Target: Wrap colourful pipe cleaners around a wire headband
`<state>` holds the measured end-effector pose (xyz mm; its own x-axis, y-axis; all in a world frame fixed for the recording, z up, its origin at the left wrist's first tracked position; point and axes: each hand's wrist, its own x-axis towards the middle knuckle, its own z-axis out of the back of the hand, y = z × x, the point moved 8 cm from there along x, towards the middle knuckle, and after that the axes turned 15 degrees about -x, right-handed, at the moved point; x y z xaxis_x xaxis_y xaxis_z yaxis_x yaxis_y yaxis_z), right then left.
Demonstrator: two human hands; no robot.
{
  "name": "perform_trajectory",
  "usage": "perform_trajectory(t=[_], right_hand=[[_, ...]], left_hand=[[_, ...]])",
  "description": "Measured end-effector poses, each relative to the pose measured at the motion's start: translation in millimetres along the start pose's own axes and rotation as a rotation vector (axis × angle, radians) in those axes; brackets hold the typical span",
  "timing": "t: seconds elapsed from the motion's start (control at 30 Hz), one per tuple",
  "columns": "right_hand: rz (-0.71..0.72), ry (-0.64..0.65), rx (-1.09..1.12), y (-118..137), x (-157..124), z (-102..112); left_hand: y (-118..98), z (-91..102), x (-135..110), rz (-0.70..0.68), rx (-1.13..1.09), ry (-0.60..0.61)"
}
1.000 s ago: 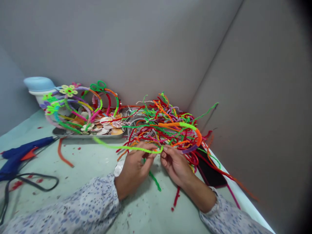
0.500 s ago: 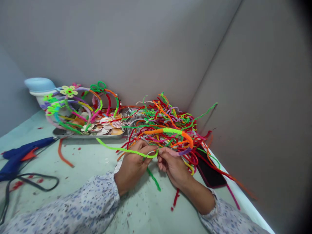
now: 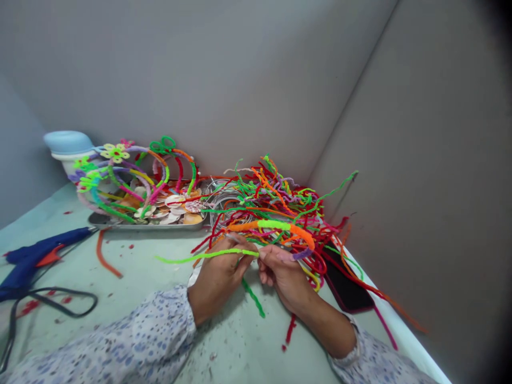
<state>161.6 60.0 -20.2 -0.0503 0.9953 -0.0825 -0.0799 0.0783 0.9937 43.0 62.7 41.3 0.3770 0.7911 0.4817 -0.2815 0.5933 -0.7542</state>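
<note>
A lime-green pipe cleaner (image 3: pixel 192 259) stretches leftward over my left hand (image 3: pixel 220 274), its right end at the pinched fingertips of both hands. My left hand is closed around it, some fingers hidden. My right hand (image 3: pixel 284 277) pinches the pink end of a hoop-shaped headband (image 3: pixel 273 225) wrapped in orange, lime, purple and pink pipe cleaner. The hoop arches above both hands, and its far orange end drops behind my left hand. A dark green pipe cleaner (image 3: pixel 253 298) pokes out below my left fingers.
Behind my hands lies a tangled heap of pipe cleaners (image 3: pixel 280 194) beside coiled wire (image 3: pixel 228 205). A metal tray (image 3: pixel 148 227) holds shells and finished headbands (image 3: pixel 150 154). Left are a blue glue gun (image 3: pixel 48 245) and a lidded container (image 3: pixel 69 144); right, a dark phone (image 3: pixel 348 288).
The lime-green pipe cleaner was curved around near my fingertips and now lies straighter across my left hand. The hoop has shifted slightly left and down.
</note>
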Motion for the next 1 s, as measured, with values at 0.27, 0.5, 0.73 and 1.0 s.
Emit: perform_trajectory(t=[0.27,0.5,0.73,1.0], right_hand=[[-0.013,0.018,-0.059,5,-2,-3],[-0.013,0.003,-0.101,3,-2,-4],[-0.018,-0.026,-0.183,7,-2,-4],[-0.019,-0.017,-0.146,11,-6,-5]], left_hand=[[-11,-1.5,5,0.047,-0.019,0.073],[1,0.0,-1,0.143,0.000,0.054],[4,-2.6,-2,0.181,-0.111,0.023],[-5,2.4,1,0.227,0.009,0.003]])
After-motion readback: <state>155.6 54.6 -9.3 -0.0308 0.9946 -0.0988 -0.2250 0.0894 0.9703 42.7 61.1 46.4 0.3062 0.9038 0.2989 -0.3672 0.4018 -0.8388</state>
